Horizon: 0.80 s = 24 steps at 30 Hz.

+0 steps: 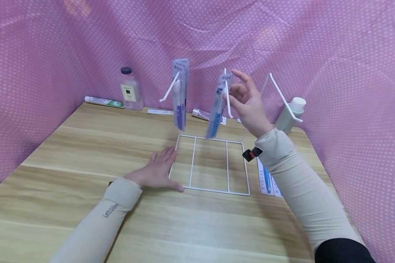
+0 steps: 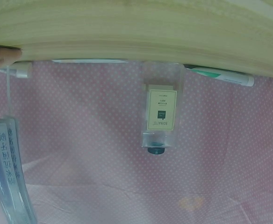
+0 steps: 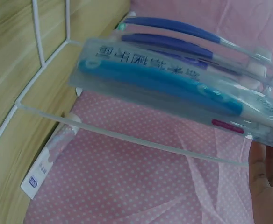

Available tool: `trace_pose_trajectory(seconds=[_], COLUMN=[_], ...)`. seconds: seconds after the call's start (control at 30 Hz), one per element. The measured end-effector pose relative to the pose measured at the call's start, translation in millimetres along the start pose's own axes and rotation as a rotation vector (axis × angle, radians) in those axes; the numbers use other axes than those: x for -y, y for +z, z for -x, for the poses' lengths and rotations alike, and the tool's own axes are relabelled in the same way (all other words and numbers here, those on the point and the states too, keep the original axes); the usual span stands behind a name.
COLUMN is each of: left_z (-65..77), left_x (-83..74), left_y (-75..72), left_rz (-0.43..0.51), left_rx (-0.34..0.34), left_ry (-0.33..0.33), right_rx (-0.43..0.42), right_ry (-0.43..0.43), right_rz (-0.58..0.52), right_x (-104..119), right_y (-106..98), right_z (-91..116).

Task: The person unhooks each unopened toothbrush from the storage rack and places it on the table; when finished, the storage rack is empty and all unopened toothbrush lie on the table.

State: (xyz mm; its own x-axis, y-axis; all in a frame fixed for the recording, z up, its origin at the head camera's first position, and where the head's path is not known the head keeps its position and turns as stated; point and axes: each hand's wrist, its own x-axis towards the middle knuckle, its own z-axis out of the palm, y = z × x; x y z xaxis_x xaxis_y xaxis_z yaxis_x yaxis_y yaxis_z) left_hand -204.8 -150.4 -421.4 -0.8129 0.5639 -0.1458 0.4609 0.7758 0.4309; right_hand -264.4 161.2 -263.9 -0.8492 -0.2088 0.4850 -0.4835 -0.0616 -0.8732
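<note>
A white wire rack (image 1: 228, 166) with tall hooked arms stands on the wooden table. My left hand (image 1: 158, 170) lies spread at the left edge of its base, thumb at the front corner; a fingertip or thumb tip enters the left wrist view. My right hand (image 1: 248, 104) is raised at the middle hook, thumb and bent fingers pinching the edge of a blue toothbrush in a clear pack (image 1: 216, 109). That pack is at the hook; in the right wrist view some fingertips are hidden behind the pack (image 3: 160, 88). Purple toothbrushes in packs (image 1: 180, 98) hang on the left hook.
The right hook (image 1: 284, 96) holds nothing. More toothbrush packs (image 1: 266, 179) lie under my right forearm. Along the back stand a clear bottle (image 1: 130, 91) and a green-grey bottle (image 1: 288, 117). Toothpaste tubes (image 1: 103, 102) lie there too, before a pink dotted curtain (image 1: 145, 33).
</note>
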Motion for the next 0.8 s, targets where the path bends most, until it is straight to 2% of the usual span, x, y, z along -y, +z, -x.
trace_pose_trajectory(seconds=[0.33,0.6,0.8], left_z=[1.1,0.1,-1.4], left_x=[2.7,1.8,2.1], left_y=[0.1,0.6,1.9], left_rz=[-0.020,-0.024,-0.028], left_rx=[-0.004,0.002,0.004], left_ry=[-0.007,-0.009,-0.012], right_rx=[0.021,0.050,0.092], right_ry=[-0.073,-0.115,-0.177], right_rz=[0.156,0.226,0.282], right_x=[0.7,8.9,17.6], right_y=[0.3,0.0,2.6], right_z=[11.3,31.5,49.1])
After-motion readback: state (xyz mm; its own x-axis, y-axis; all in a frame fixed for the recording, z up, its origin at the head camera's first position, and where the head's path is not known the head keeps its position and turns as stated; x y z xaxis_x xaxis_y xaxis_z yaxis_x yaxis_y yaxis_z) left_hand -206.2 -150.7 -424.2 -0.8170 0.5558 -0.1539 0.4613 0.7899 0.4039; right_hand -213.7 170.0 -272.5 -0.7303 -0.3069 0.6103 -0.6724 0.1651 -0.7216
